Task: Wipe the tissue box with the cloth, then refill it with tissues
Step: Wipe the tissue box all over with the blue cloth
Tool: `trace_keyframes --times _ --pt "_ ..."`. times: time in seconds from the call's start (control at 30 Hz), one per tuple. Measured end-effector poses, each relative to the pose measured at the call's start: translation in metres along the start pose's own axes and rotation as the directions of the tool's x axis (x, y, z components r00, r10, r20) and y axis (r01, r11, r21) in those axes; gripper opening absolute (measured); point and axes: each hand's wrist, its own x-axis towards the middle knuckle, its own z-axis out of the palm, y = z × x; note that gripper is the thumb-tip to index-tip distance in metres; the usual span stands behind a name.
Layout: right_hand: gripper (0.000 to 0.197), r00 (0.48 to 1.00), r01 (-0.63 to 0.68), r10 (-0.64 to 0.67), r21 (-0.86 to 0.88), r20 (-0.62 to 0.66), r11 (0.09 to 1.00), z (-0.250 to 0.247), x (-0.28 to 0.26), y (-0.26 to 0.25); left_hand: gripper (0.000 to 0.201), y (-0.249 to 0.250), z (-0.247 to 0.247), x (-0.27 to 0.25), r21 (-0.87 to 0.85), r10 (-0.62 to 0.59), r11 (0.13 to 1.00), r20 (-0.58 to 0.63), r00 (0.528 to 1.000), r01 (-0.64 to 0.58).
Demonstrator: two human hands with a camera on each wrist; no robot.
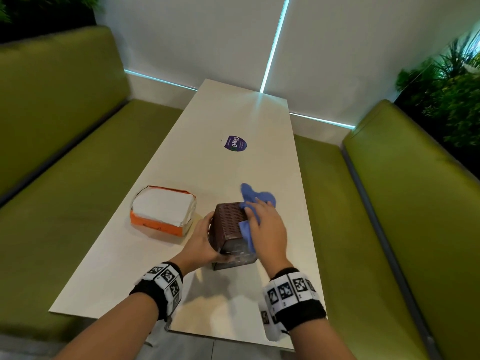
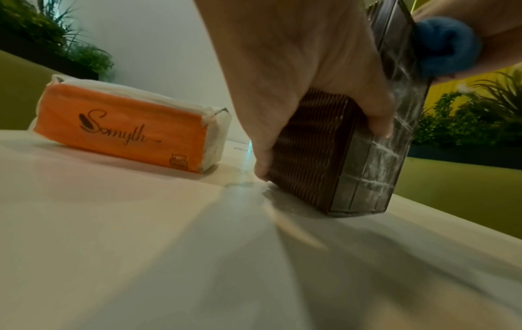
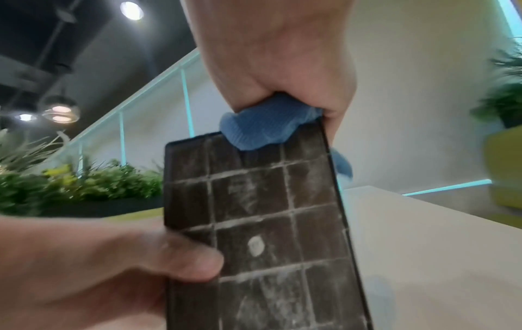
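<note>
The box (image 1: 230, 231) stands on end near the middle of the table (image 1: 233, 120), long axis up, dusty gridded face turned toward the person. The left hand (image 1: 201, 241) clamps it from the left, fingers curled round the ribbed side and thumb (image 3: 180, 256) pressed on the gridded face. The right hand (image 1: 268, 227) comes in from the right and from above, fingers curled into the blue cloth (image 1: 249, 203), bunching it against the box's top right edge. From the right wrist view the cloth sits right at the upper rim, with the whole streaked face hanging below it.

So the dirt lies straight down from the cloth, along the box's long axis, and a downward stroke looks like the natural move. The right hand is the working one; the left only steadies.

The tissue pack (image 1: 162, 210) waits just left of the box, apart from it, nearer the left hand. Refilling looks a good way off.
</note>
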Motion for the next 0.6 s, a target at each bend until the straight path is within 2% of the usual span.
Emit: trace_keyframes --times 0.07,0.1,0.13,0.17,0.23,0.33,0.37,0.4,0.43,0.5,0.57,0.6 --pt "0.023 0.985 -0.172 0.171 0.119 0.013 0.978 -0.009 0.006 0.016 0.126 0.004 0.000 0.000 -0.027 -0.009 1.000 0.024 1.000 0.009" --pt "0.023 0.951 -0.306 0.305 0.225 0.043 0.925 -0.014 0.010 0.027 0.124 0.004 0.000 0.000 -0.051 -0.015 0.999 0.027 1.000 0.016" --pt "0.024 0.896 -0.434 0.435 0.370 0.084 0.822 -0.021 0.011 0.038 0.122 0.005 -0.002 -0.002 -0.085 -0.031 0.996 0.037 0.999 0.034" --pt "0.026 0.836 -0.519 0.530 0.524 0.145 0.676 -0.028 0.008 0.049 0.120 0.004 -0.004 -0.004 -0.130 -0.046 0.990 0.045 0.998 0.052" --pt "0.034 0.758 -0.556 0.581 0.760 0.297 0.338 -0.039 -0.006 0.066 0.115 0.007 -0.010 -0.011 -0.238 -0.096 0.965 0.056 0.994 0.107" --pt "0.039 0.685 -0.513 0.550 0.852 0.477 -0.100 -0.048 -0.041 0.079 0.110 0.011 -0.016 -0.022 -0.378 -0.149 0.910 0.092 0.985 0.173" --pt "0.037 0.678 -0.498 0.526 0.847 0.514 -0.186 -0.048 -0.051 0.083 0.108 0.012 -0.018 -0.025 -0.422 -0.163 0.887 0.091 0.982 0.187" --pt "0.033 0.679 -0.507 0.492 0.833 0.545 -0.223 -0.048 -0.060 0.084 0.107 0.012 -0.020 -0.027 -0.464 -0.172 0.864 0.096 0.980 0.197" --pt "0.034 0.686 -0.528 0.459 0.820 0.565 -0.219 -0.047 -0.067 0.086 0.105 0.015 -0.021 -0.028 -0.504 -0.172 0.839 0.110 0.979 0.204" --pt "0.050 0.660 -0.604 0.425 0.774 0.619 -0.189 -0.040 -0.078 0.084 0.097 0.023 -0.021 -0.030 -0.566 -0.153 0.791 0.183 0.971 0.231" --pt "0.054 0.642 -0.635 0.368 0.735 0.673 -0.238 -0.027 -0.083 0.075 0.096 0.030 -0.017 -0.031 -0.626 -0.150 0.731 0.242 0.959 0.272" --pt "0.072 0.649 -0.650 0.316 0.721 0.691 -0.241 -0.024 -0.082 0.065 0.099 0.033 -0.015 -0.030 -0.653 -0.162 0.699 0.253 0.954 0.292"
